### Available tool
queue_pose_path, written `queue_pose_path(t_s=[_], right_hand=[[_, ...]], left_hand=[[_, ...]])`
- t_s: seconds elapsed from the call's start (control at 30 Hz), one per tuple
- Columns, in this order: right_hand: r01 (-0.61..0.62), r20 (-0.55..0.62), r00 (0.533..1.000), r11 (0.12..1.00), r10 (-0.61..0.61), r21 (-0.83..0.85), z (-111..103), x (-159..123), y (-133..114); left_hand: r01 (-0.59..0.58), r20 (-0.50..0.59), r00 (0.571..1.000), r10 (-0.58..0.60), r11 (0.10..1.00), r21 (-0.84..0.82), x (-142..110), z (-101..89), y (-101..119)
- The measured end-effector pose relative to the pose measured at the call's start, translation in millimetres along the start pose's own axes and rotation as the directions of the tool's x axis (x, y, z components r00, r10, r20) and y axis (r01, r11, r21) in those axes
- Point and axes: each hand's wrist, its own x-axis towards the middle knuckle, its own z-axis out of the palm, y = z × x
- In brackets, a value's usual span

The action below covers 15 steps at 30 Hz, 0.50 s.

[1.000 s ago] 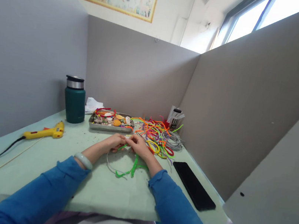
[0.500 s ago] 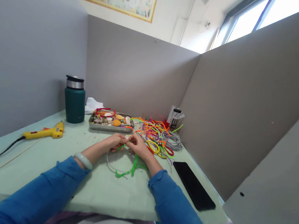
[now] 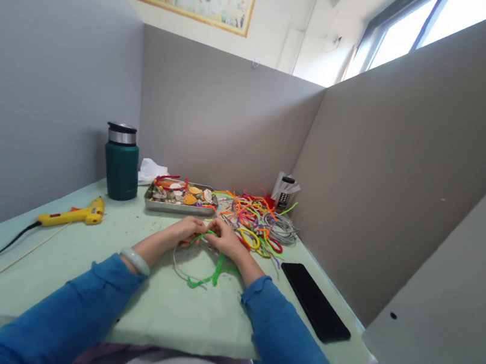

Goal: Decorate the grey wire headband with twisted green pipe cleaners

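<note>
Both hands meet over the middle of the table, fingertips pinched close together. My left hand (image 3: 188, 232) is closed on a thin grey wire ring (image 3: 175, 262), with green around its upper part. My right hand (image 3: 222, 237) pinches a bright green pipe cleaner (image 3: 217, 271) against the ring. Its fuzzy length hangs below the right hand and curls on the tabletop. The lower left of the ring shows as bare grey wire. Just where the fingertips press is partly hidden by the fingers.
Behind my hands stand a metal tray (image 3: 179, 209) of shells and a heap of coloured pipe cleaners (image 3: 250, 210). To the left are a yellow glue gun (image 3: 68, 217) and a green bottle (image 3: 121, 167). A black phone (image 3: 315, 302) lies right. Grey partitions (image 3: 226, 112) enclose the table.
A strand of the green pipe cleaner now shows looped up between the fingertips, where less of it was visible before. My right fingers have shifted slightly; both arms stay in place.
</note>
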Motion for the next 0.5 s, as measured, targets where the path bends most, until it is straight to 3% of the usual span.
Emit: queue_pose_path(t_s=[0.5], right_hand=[[0.052,-0.043,0.997,0.969,-0.064,-0.241,1.2,-1.5,-0.1]], left_hand=[[-0.018,-0.010,1.000,0.018,1.000,0.007,4.6,-2.3,-5.6]])
